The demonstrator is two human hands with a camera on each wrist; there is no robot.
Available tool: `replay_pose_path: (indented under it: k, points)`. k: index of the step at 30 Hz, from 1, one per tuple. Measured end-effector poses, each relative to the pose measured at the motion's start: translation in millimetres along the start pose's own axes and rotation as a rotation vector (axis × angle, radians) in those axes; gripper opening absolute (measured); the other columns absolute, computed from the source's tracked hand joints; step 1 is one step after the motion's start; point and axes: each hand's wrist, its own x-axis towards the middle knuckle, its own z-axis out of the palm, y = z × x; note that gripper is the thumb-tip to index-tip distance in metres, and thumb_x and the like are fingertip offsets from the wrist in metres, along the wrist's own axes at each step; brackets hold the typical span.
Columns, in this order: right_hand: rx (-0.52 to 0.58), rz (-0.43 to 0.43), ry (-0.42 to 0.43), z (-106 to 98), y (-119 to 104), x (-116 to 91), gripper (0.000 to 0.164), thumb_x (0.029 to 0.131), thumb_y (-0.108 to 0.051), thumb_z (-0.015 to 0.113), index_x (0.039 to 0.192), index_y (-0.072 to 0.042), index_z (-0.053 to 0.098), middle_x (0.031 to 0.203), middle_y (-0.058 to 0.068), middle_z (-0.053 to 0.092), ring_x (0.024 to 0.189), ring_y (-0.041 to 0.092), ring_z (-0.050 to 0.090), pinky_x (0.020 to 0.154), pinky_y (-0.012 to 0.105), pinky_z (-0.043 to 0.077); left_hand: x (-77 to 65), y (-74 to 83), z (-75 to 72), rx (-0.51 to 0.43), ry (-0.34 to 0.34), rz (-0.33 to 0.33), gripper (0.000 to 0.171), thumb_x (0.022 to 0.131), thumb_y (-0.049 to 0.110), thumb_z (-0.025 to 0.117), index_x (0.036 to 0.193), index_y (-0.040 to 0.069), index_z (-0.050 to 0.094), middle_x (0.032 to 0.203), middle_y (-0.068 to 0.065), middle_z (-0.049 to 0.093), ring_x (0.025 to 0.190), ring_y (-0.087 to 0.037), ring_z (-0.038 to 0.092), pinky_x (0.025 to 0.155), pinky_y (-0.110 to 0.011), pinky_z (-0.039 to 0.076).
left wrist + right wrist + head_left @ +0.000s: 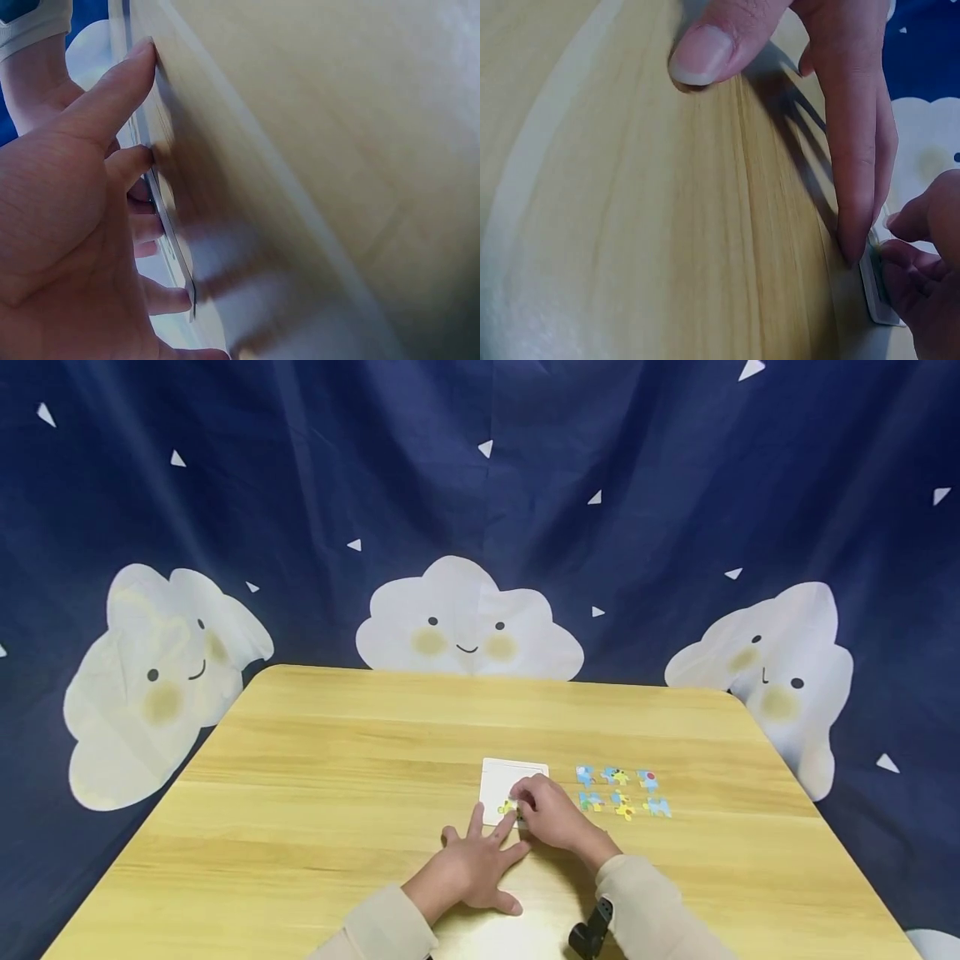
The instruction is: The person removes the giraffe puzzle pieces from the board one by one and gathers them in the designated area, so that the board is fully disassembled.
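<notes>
A white puzzle tray lies flat on the table, with a yellow-green jigsaw piece in its lower left part. My left hand is spread out, its fingertips resting on the tray's near edge and the table beside it. In the left wrist view, the fingers of that hand reach the tray's thin rim. Over the tray, my right hand has curled fingers pinching a small greenish jigsaw piece by the near edge. Those fingers mostly cover the piece.
Right of the tray, several loose jigsaw pieces lie in two rows, among them a blue one with a red spot and a yellow one. The wooden table ends at a dark blue cloud-print curtain.
</notes>
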Motion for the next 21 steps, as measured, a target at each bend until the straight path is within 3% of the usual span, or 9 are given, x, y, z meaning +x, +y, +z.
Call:
replay_pose_path:
  k: [8, 15, 21]
  points:
    - [-0.014, -0.026, -0.037, 3.2, 1.8, -0.8, 0.017, 0.086, 0.000, 0.054, 0.099, -0.003, 0.065, 0.083, 0.004, 0.053, 0.077, 0.011, 0.048, 0.070, 0.029, 0.044, -3.2, -4.7, 0.8, -0.053, 0.012, 0.018, 0.081, 0.075, 0.073, 0.055, 0.146, 0.044, 0.028, 0.160, 0.002, 0.007, 0.142, -0.040, 0.014, 0.089, -0.067, 0.037]
    - [0.005, -0.019, -0.049, 4.1, 2.5, -0.8, 0.020, 0.084, 0.002, 0.053, 0.100, -0.002, 0.065, 0.087, 0.004, 0.054, 0.079, 0.013, 0.050, 0.073, 0.032, 0.046, -4.3, -10.7, -1.2, -0.133, -0.007, -0.011, 0.083, 0.075, 0.071, 0.057, 0.147, 0.041, 0.028, 0.159, -0.008, 0.006, 0.143, -0.039, 0.012, 0.094, -0.068, 0.033]
    - [0.001, -0.008, -0.056, 2.7, 2.3, -2.8, 0.015, 0.087, -0.003, 0.057, 0.101, -0.003, 0.065, 0.088, 0.002, 0.054, 0.081, 0.012, 0.051, 0.074, 0.033, 0.046, -7.2, -12.1, 1.6, -0.123, 0.001, -0.023, 0.085, 0.072, 0.071, 0.060, 0.146, 0.042, 0.029, 0.159, -0.007, 0.013, 0.142, -0.040, 0.015, 0.095, -0.068, 0.032]
